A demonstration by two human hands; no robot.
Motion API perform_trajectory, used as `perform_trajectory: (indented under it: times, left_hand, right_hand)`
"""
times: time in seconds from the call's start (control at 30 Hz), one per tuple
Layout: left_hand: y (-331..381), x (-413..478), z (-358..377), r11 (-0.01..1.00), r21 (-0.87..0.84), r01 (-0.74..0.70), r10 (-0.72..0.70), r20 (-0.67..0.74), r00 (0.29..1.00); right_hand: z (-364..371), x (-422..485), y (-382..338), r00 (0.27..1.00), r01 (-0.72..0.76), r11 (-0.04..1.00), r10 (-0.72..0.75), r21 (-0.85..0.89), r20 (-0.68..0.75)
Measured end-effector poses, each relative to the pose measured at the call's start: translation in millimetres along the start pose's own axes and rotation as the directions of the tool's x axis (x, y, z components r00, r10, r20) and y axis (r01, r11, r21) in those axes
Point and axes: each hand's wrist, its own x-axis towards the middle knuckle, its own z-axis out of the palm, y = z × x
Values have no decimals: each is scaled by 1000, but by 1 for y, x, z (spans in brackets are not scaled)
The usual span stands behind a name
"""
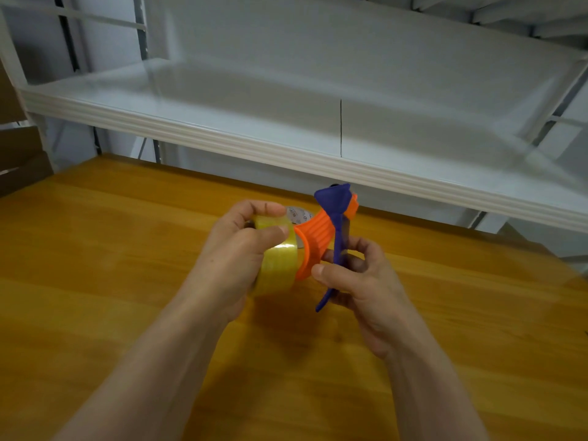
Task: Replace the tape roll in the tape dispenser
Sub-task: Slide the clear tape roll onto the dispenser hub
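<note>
A roll of clear yellowish tape (280, 265) is held above the wooden table (111, 265). My left hand (235, 249) grips the roll from the left, fingers and thumb curled over its rim. The roll's right side touches the orange ribbed part of the tape dispenser (313, 240). The dispenser's blue frame and handle (337, 224) stand upright, and my right hand (353, 281) pinches that blue handle from the right. Behind the roll a second tape roll (299, 214) with a white printed core peeks out, mostly hidden.
A white metal shelf (286, 148) runs across just behind the table's far edge, level with the dispenser's top. Brown cardboard boxes (19, 148) stand at the far left.
</note>
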Motion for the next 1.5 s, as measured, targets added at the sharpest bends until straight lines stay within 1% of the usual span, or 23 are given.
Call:
perform_trajectory:
  times: [0.17, 0.33, 0.43, 0.53, 0.6, 0.77, 0.87, 0.93, 1.0, 1.13, 1.23, 1.3, 1.5]
  left_hand:
    - [-1, 3, -3, 1000, 7, 16, -16, -14, 1000]
    - [-2, 3, -4, 1000, 5, 8, -8, -3, 1000]
    - [-1, 1, -4, 999, 0, -50, 50, 32, 998]
    - [3, -1, -4, 989, -38, -141, 144, 86, 986]
    - [5, -1, -5, 979, -68, -190, 196, 100, 975]
    - [5, -2, -4, 968, -29, -249, 251, 141, 958]
    - [0, 0, -5, 948, 66, -311, 301, 129, 945]
    - [-1, 0, -5, 933, 106, -345, 329, 143, 933]
    - [-1, -1, -5, 927, 105, -359, 342, 152, 927]
    - [1, -1, -4, 930, 90, -358, 338, 181, 924]
    - [0, -1, -4, 930, 81, -358, 337, 198, 920]
    - [1, -3, -3, 937, 70, -344, 324, 201, 924]
    - [2, -4, -1, 952, 65, -298, 285, 163, 945]
  right_hand:
    - [-2, -1, 1, 997, -25, 997, 20, 72, 74]
    - [-4, 1, 6, 990, -20, 992, 3, 124, 140]
    - [-8, 4, 10, 984, 7, 979, -43, 204, 173]
    - [-14, 9, 15, 976, 61, 945, -125, 321, 181]
    - [-18, 12, 18, 969, 107, 929, -178, 356, 173]
    - [-18, 12, 18, 945, 209, 945, -262, 252, 198]
    - [-16, 13, 18, 934, 270, 945, -303, 184, 189]
    - [-16, 13, 19, 927, 301, 940, -329, 163, 183]
    - [-17, 14, 20, 923, 313, 936, -340, 160, 182]
    - [-18, 13, 19, 918, 331, 935, -351, 131, 186]
    - [-16, 12, 19, 924, 334, 937, -346, 99, 163]
    - [-16, 11, 18, 925, 338, 935, -351, 108, 148]
    - [-13, 9, 14, 929, 332, 935, -347, 125, 131]
